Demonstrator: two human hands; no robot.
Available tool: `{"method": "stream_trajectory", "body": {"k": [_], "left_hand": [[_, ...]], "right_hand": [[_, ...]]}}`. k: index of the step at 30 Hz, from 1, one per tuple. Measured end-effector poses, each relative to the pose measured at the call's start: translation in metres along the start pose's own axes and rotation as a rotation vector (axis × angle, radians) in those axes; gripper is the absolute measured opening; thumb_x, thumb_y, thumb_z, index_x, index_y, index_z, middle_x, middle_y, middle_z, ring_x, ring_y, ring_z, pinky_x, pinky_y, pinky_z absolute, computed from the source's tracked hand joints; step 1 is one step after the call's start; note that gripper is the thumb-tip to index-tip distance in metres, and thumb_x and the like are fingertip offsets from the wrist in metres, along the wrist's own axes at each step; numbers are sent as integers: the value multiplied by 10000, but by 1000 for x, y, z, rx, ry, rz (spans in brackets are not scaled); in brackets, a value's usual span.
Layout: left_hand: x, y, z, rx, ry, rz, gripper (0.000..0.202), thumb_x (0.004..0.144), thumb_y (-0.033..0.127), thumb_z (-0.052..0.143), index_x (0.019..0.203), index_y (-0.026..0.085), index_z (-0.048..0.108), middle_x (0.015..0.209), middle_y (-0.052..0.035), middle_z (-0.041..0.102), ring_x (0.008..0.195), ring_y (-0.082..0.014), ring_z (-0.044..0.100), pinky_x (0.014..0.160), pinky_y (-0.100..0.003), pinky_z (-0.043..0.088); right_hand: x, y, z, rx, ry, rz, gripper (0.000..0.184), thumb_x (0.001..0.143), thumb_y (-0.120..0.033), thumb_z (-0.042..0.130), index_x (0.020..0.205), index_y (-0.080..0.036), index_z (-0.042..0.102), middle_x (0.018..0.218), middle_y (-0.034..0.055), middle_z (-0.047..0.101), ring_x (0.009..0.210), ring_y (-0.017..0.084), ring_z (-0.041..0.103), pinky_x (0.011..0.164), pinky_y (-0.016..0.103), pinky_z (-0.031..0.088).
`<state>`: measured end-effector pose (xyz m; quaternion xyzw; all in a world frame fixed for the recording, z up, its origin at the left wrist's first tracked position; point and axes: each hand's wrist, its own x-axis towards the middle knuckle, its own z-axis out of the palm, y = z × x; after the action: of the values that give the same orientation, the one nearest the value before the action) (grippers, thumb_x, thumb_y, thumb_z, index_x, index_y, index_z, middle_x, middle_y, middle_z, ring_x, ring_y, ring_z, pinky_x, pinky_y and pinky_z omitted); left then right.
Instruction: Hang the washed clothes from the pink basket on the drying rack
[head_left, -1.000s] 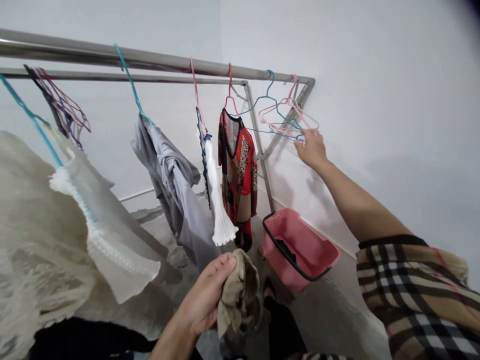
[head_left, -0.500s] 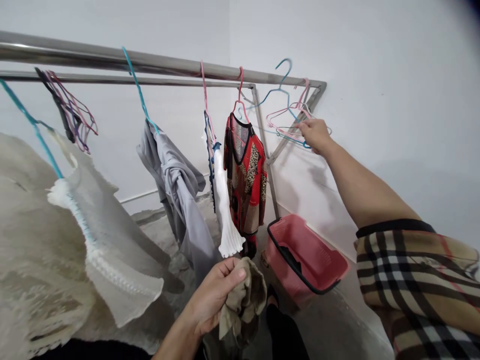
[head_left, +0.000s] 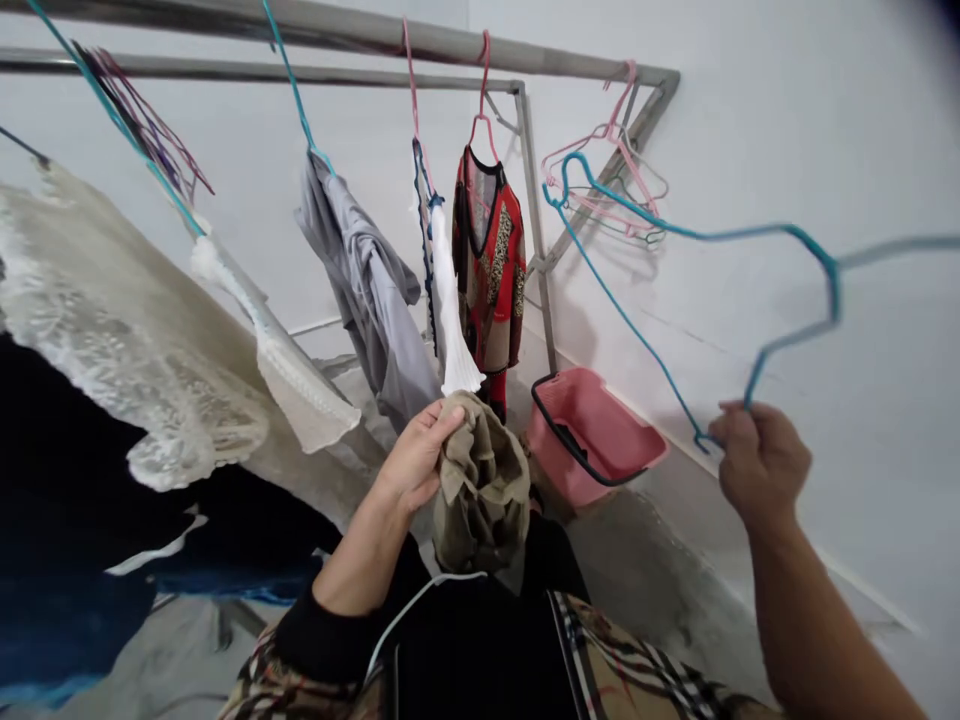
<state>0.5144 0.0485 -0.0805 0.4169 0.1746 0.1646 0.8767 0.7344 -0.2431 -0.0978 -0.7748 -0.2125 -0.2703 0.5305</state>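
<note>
My left hand (head_left: 415,458) is closed on a crumpled beige cloth (head_left: 481,488) held up in front of my body. My right hand (head_left: 759,462) pinches a blue wire hanger (head_left: 697,236) by one corner; the hanger is off the rail and stretches across the view towards the right, its hook pointing left. Several pink and grey empty hangers (head_left: 615,180) still hang at the far end of the metal clothes rail (head_left: 450,45).
On the rail hang a red patterned top (head_left: 491,260), a white frilled garment (head_left: 450,320), a grey garment (head_left: 375,290) and a cream lace garment (head_left: 135,330). A pink laundry basket (head_left: 592,430) sits on the concrete floor by the white wall.
My right hand lifted the blue hanger off the rail and drew it back towards me, low on the right. My left hand raised the beige cloth a little. The view tilted down.
</note>
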Motion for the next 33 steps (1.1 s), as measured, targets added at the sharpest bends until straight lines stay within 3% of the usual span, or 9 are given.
{"method": "stream_trajectory", "body": {"k": [2, 6, 10, 12, 15, 22, 28, 30, 33], "left_hand": [[-1, -1, 2, -7, -7, 17, 327, 696, 312, 822, 900, 138, 635, 749, -6, 699, 645, -109, 666, 676, -225, 573], [-1, -2, 8, -8, -10, 30, 344, 680, 293, 829, 914, 144, 625, 735, 1, 702, 659, -122, 683, 686, -227, 582], [-4, -1, 9, -19, -51, 7, 317, 708, 270, 802, 944, 152, 626, 771, -6, 719, 718, -145, 709, 721, -241, 592], [-7, -1, 6, -16, -68, -8, 289, 731, 266, 782, 950, 151, 633, 777, -11, 723, 726, -151, 714, 722, -242, 596], [-11, 0, 0, -31, -65, -28, 287, 727, 258, 782, 952, 147, 643, 777, -11, 728, 692, -142, 709, 688, -230, 597], [-18, 2, -9, -25, 2, -69, 216, 757, 241, 746, 938, 165, 656, 816, 0, 736, 701, -145, 704, 705, -283, 611], [-22, -2, -7, 17, -23, -74, 293, 693, 267, 806, 904, 162, 632, 798, -2, 717, 695, -141, 686, 710, -283, 593], [-23, -8, -3, 65, -40, -82, 322, 691, 298, 812, 912, 165, 620, 791, 0, 704, 682, -130, 670, 695, -264, 576], [-29, -22, 8, 196, -86, -98, 340, 718, 365, 794, 910, 168, 594, 766, 14, 664, 627, -92, 609, 628, -204, 514]], "right_hand": [[-48, 16, -21, 147, -98, 139, 154, 812, -404, 624, 879, -266, 634, 672, 22, 593, 603, 194, 556, 607, 354, 462], [-109, 18, -41, 367, -516, 283, 263, 822, -488, 626, 946, -258, 653, 620, -7, 522, 536, 145, 474, 498, 272, 401], [-121, 1, -53, 402, -980, 296, 316, 824, -501, 650, 939, -214, 715, 631, 9, 544, 540, 110, 455, 492, 224, 364], [-120, -1, -60, 513, -1069, 291, 415, 795, -571, 652, 969, -202, 728, 587, 6, 523, 503, 101, 425, 470, 221, 340], [-122, 7, -65, 622, -1007, 362, 515, 792, -649, 598, 966, -184, 734, 541, 6, 476, 471, 100, 381, 437, 230, 296], [-130, 5, -47, 624, -750, 537, 440, 772, -589, 651, 1015, -234, 743, 436, -48, 320, 397, 107, 287, 403, 263, 245], [-120, -28, -24, 422, -781, 391, 259, 789, -454, 680, 938, -269, 781, 457, -17, 463, 417, 125, 375, 401, 258, 289], [-122, -42, -7, 431, -813, 334, 236, 820, -427, 647, 911, -257, 783, 455, -20, 479, 413, 117, 373, 409, 250, 305], [-130, -62, 28, 444, -806, 262, 274, 861, -405, 589, 724, -230, 750, 546, 6, 585, 456, 118, 443, 462, 255, 382]]}}
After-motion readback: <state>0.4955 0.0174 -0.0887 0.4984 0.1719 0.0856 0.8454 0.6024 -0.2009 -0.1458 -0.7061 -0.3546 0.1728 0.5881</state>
